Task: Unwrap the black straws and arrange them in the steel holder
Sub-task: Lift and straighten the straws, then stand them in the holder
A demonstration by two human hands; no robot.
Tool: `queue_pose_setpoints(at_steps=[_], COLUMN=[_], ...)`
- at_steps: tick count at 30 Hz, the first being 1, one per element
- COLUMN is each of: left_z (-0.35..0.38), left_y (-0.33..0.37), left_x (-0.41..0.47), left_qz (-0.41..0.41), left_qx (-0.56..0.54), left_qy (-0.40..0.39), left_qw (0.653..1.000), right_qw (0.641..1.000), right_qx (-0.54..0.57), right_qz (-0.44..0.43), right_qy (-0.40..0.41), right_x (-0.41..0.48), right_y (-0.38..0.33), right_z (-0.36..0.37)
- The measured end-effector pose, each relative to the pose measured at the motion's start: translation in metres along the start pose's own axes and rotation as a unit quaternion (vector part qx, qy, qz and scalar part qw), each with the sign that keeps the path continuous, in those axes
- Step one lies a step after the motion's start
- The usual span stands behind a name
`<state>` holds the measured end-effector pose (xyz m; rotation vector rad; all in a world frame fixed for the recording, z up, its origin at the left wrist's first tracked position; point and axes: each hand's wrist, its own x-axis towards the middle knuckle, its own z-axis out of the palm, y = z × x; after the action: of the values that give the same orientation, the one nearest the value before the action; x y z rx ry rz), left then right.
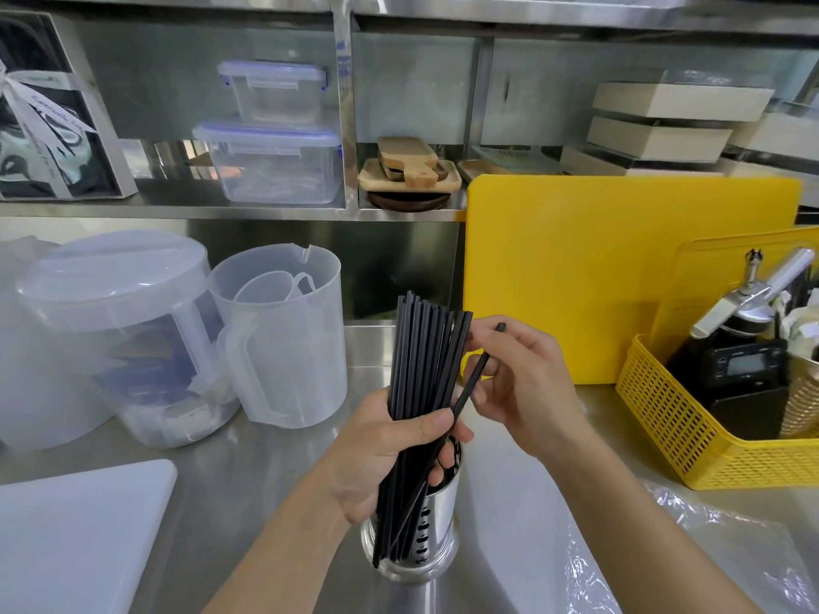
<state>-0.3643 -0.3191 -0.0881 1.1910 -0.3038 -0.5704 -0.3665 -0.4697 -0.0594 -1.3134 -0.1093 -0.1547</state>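
Bright, even light; bowed edges.

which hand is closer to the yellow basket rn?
Right. The right hand, pinching a single black straw, is between the straw bundle and the yellow basket. The left hand grips the bundle over the steel holder, farther left.

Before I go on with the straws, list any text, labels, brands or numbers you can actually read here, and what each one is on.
None reads clearly.
White ribbon on the boxed item, upper left shelf: printed script, too blurred to read.
Black digital device in the yellow basket: screen and button marks, too small to read.
Label strip on the shelf post: bluish print, blurred.
Black straws and steel holder: no markings seen.
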Motion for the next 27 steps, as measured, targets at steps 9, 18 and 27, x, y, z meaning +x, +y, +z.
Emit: queue_pose_setpoints(at_steps=[9,18,27], left_z=[-0.003,-0.007,-0.011], left_y=[0.0,-0.009,-0.013], left_x=[-0.003,0.0,0.0], left_qz=[-0.019,-0.027,-0.022], left_qx=[-0.016,-0.011,-0.038], left_qy=[-0.063,-0.075,-0.158], left_qw=[0.998,0.997,0.987], right_qw=[0.994,0.998,0.978], right_qx=[0.062,-0.036,0.127], right_qz=[0.01,0.037,0.036], right_qy=[-0.087,-0.041,-0.163], right_x=[0.002,0.005,0.002], right_y=[0.004,0.004,0.014], right_z=[-0.009,-0.007,-0.019])
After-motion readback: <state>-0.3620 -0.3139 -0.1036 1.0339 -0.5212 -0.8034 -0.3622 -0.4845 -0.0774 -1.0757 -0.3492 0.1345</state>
